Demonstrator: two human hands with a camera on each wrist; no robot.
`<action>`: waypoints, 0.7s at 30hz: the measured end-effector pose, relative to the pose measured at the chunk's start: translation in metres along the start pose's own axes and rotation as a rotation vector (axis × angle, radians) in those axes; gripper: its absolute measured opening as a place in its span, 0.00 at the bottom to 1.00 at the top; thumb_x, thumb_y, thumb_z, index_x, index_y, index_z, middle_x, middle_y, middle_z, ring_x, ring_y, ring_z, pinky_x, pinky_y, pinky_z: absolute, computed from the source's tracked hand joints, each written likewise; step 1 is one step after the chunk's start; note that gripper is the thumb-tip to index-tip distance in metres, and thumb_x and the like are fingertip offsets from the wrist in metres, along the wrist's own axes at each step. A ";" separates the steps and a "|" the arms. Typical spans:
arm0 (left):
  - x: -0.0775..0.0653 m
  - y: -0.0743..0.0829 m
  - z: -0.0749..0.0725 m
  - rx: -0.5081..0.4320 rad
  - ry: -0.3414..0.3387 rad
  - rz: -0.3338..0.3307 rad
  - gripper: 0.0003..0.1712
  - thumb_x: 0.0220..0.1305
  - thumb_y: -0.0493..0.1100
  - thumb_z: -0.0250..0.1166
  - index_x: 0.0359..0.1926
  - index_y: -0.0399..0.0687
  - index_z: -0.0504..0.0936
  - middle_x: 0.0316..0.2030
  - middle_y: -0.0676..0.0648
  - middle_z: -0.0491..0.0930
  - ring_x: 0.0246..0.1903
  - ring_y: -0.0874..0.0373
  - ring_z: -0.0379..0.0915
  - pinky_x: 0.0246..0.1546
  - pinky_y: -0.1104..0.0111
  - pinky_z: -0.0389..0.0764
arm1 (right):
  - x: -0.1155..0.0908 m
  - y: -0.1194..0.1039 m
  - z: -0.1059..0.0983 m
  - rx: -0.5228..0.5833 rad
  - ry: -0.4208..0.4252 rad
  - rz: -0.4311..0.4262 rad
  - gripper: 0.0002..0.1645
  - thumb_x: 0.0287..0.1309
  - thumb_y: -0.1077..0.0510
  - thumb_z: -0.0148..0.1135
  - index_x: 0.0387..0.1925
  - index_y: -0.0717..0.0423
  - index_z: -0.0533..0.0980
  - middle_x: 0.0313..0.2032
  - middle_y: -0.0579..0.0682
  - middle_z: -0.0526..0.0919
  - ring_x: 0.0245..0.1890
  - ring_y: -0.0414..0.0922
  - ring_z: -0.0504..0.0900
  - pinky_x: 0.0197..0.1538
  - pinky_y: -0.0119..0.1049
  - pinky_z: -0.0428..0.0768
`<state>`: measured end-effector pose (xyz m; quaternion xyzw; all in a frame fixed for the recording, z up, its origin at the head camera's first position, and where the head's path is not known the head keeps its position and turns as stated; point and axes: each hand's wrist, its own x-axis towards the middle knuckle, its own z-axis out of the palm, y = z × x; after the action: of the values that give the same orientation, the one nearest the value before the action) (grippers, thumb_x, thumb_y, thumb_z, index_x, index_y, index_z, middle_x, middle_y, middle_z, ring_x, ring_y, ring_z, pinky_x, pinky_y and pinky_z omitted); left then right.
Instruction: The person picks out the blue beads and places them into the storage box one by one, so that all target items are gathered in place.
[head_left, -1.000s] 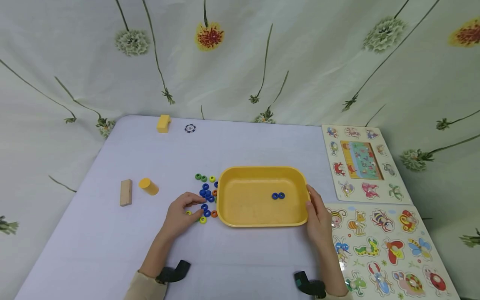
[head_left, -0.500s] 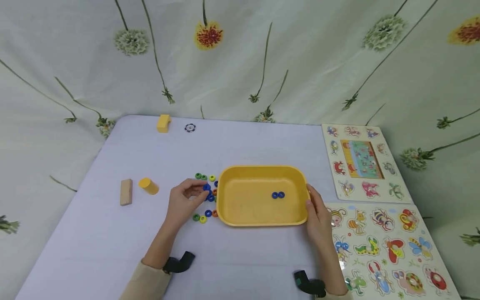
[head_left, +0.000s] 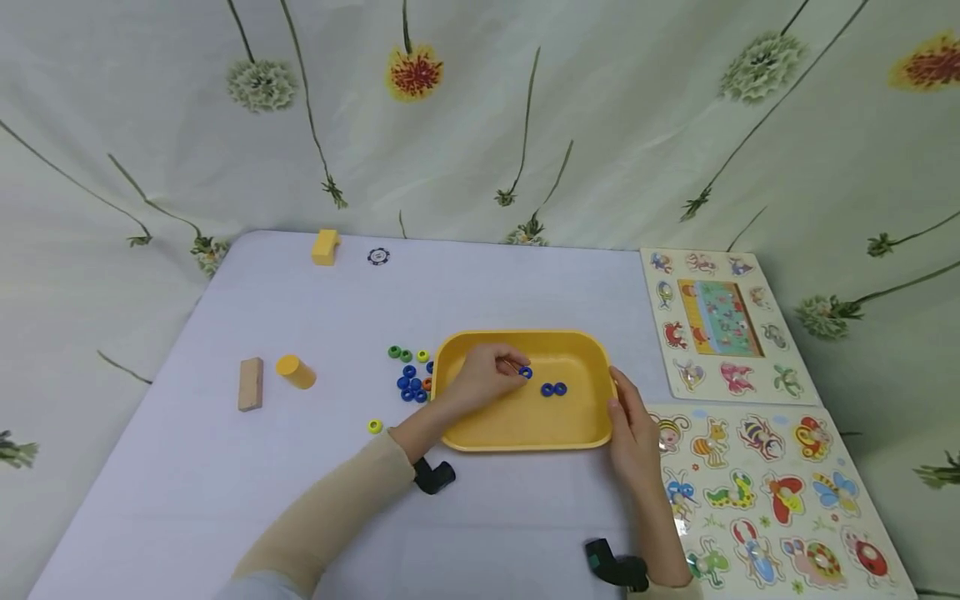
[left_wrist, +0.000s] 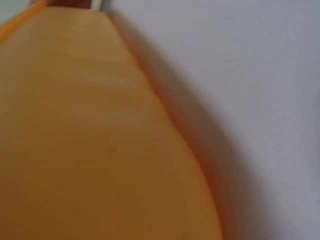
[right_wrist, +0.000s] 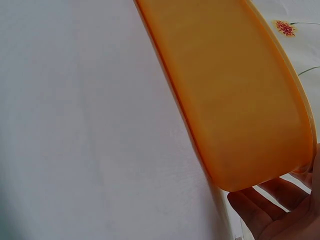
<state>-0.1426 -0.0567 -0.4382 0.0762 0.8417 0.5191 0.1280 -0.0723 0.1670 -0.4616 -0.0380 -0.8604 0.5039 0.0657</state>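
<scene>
My left hand (head_left: 487,379) is over the yellow tray (head_left: 487,440), pinching a small blue bead (head_left: 526,372) with a hole in it between thumb and fingertips. Below and to the right of it, two blue beads (head_left: 553,389) lie side by side on the tray's floor. At the tray's right end my right hand (head_left: 633,433) grips the rim; the right wrist view shows its fingers (right_wrist: 250,210) against the tray's outer wall (right_wrist: 240,170). Only the tray's side (left_wrist: 110,125) fills the left wrist view, with neither hand nor bead visible there.
Left of the tray lie several blue beads (head_left: 409,384), with green beads (head_left: 394,352) and yellow beads (head_left: 374,426) around them. Farther left stand a yellow cylinder (head_left: 296,372) and a wooden block (head_left: 251,384). Two picture puzzle boards (head_left: 750,487) lie at right.
My left hand has picked a blue bead from the pile and carried it right, over the tray. My forearm now covers some beads at the pile's near side. The right hand keeps its place.
</scene>
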 end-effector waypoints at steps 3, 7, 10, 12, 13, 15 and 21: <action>0.009 0.001 0.010 0.048 -0.065 0.002 0.09 0.46 0.34 0.66 0.33 0.43 0.81 0.27 0.50 0.80 0.26 0.63 0.74 0.28 0.75 0.76 | 0.000 -0.001 0.000 0.002 0.006 0.004 0.24 0.64 0.53 0.41 0.60 0.29 0.60 0.61 0.39 0.65 0.62 0.41 0.62 0.61 0.43 0.64; 0.014 0.004 0.019 0.169 -0.086 0.025 0.09 0.44 0.33 0.67 0.31 0.43 0.82 0.26 0.50 0.79 0.27 0.64 0.72 0.29 0.77 0.74 | 0.000 -0.001 0.000 0.010 0.010 -0.003 0.24 0.64 0.53 0.41 0.60 0.30 0.60 0.61 0.39 0.65 0.62 0.40 0.62 0.61 0.41 0.64; 0.016 0.005 0.023 0.238 -0.081 0.033 0.09 0.42 0.33 0.67 0.30 0.44 0.82 0.25 0.51 0.79 0.27 0.64 0.72 0.30 0.78 0.73 | 0.000 -0.001 0.000 0.009 0.011 -0.001 0.24 0.64 0.53 0.41 0.60 0.29 0.60 0.61 0.39 0.65 0.62 0.40 0.62 0.61 0.41 0.64; 0.016 0.005 0.025 0.258 -0.082 0.041 0.09 0.42 0.32 0.67 0.30 0.43 0.82 0.25 0.51 0.80 0.27 0.64 0.73 0.30 0.78 0.73 | -0.001 -0.002 0.000 0.004 0.011 0.001 0.24 0.64 0.53 0.41 0.60 0.29 0.60 0.61 0.39 0.65 0.62 0.40 0.62 0.61 0.41 0.64; 0.016 0.005 0.025 0.264 -0.083 0.043 0.10 0.42 0.32 0.67 0.30 0.43 0.82 0.25 0.50 0.80 0.28 0.63 0.73 0.31 0.77 0.73 | -0.001 -0.003 0.000 0.002 0.011 0.003 0.24 0.64 0.53 0.41 0.60 0.29 0.60 0.61 0.39 0.65 0.62 0.40 0.62 0.61 0.41 0.64; 0.015 0.006 0.024 0.284 -0.076 0.055 0.10 0.42 0.33 0.67 0.31 0.43 0.82 0.26 0.50 0.80 0.29 0.62 0.73 0.32 0.77 0.73 | 0.000 -0.003 0.000 0.001 0.010 0.004 0.24 0.64 0.53 0.41 0.60 0.29 0.60 0.61 0.39 0.65 0.62 0.40 0.62 0.61 0.42 0.64; -0.015 0.015 0.015 0.291 0.063 0.199 0.13 0.47 0.40 0.67 0.38 0.47 0.81 0.34 0.51 0.79 0.28 0.64 0.70 0.30 0.75 0.71 | -0.001 -0.003 0.001 0.004 0.006 0.003 0.24 0.64 0.54 0.41 0.60 0.29 0.60 0.61 0.39 0.65 0.62 0.40 0.62 0.60 0.41 0.64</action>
<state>-0.1245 -0.0414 -0.4292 0.1605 0.8997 0.4041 0.0373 -0.0716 0.1648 -0.4595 -0.0408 -0.8593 0.5054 0.0674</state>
